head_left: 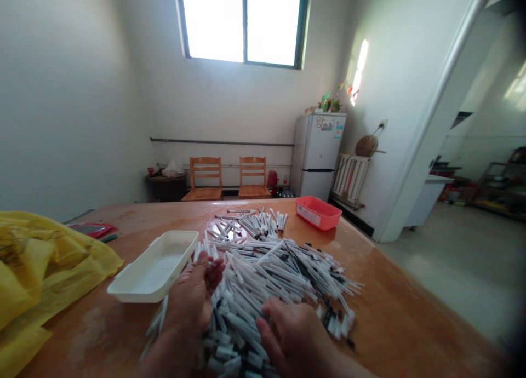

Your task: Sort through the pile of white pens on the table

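Note:
A large heap of white pens with black tips and caps (267, 268) covers the middle of the table. At its left side is my left hand (197, 287), fingers curled inward with the palm facing right; a pale bit shows at the fingertips, too blurred to name. My right hand (290, 328) is low over the near part of the heap, its fingers bent and closed; what they hold, if anything, is hidden. A white plastic tray (154, 265) stands just left of my left hand. Several pens (158, 320) lie beside my left wrist.
A red plastic basket (318, 212) sits at the table's far right. Yellow plastic sheeting (53, 263) spreads over the left side, near a red flat item (92, 229). Beyond the wooden table (411, 312) are two chairs (205, 175) and a fridge (320, 148).

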`<state>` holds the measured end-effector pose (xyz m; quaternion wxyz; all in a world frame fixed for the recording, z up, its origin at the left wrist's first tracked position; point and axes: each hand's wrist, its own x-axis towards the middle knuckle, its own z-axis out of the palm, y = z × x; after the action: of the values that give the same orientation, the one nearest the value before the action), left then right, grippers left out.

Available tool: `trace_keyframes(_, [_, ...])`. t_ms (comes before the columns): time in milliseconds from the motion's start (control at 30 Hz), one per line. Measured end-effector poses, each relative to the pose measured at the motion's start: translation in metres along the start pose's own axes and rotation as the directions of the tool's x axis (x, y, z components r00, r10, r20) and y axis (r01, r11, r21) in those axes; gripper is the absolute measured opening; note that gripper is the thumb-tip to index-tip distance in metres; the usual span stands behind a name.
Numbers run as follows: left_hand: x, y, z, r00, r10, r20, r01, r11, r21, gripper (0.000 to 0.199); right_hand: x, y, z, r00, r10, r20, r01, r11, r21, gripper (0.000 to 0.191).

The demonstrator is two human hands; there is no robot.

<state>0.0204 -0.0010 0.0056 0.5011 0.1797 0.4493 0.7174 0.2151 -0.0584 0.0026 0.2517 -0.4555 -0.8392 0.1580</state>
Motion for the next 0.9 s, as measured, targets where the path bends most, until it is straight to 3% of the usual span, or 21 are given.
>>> trace_keyframes(233, [0.001, -0.015, -0.001, 0.977, 0.024, 0.210, -0.089, 0.948, 0.306, 0.038, 0.009, 0.022, 0.001, 0.987, 0.123, -0.108, -0.120, 0.992, 0.035, 0.027])
trace_keyframes(467, [-0.006, -0.014, -0.002, 0.940, 0.158, 0.303, -0.291, 0.836, 0.465, 0.046, 0.011, 0.027, -0.002, 0.979, 0.153, -0.133, -0.137, 0.983, 0.123, 0.027])
trace_keyframes(567, [-0.019, -0.015, 0.003, 0.921, -0.009, 0.389, -0.179, 0.877, 0.445, 0.043, 0.009, 0.024, -0.001, 0.980, 0.127, -0.153, -0.093, 0.973, 0.212, 0.027])
trace_keyframes(633, [-0.028, -0.017, 0.007, 0.859, -0.176, 0.481, -0.036, 0.916, 0.400, 0.037, 0.009, 0.023, 0.000, 0.982, 0.113, -0.153, -0.061, 0.948, 0.312, 0.027])
trace_keyframes(700, [-0.034, -0.018, 0.011, 0.819, -0.253, 0.515, 0.078, 0.938, 0.338, 0.030, 0.011, 0.024, 0.000, 0.978, 0.151, -0.143, -0.071, 0.888, 0.455, 0.031])
trace_keyframes(833, [-0.032, -0.015, 0.012, 0.888, -0.241, 0.392, 0.166, 0.962, 0.216, 0.025, 0.017, 0.029, 0.000, 0.935, 0.354, -0.029, -0.202, 0.598, 0.776, 0.043])
trace_keyframes(900, [-0.027, -0.013, 0.009, 0.910, -0.219, 0.351, 0.163, 0.969, 0.184, 0.025, 0.019, 0.031, 0.001, 0.919, 0.387, 0.074, -0.261, 0.458, 0.850, 0.047])
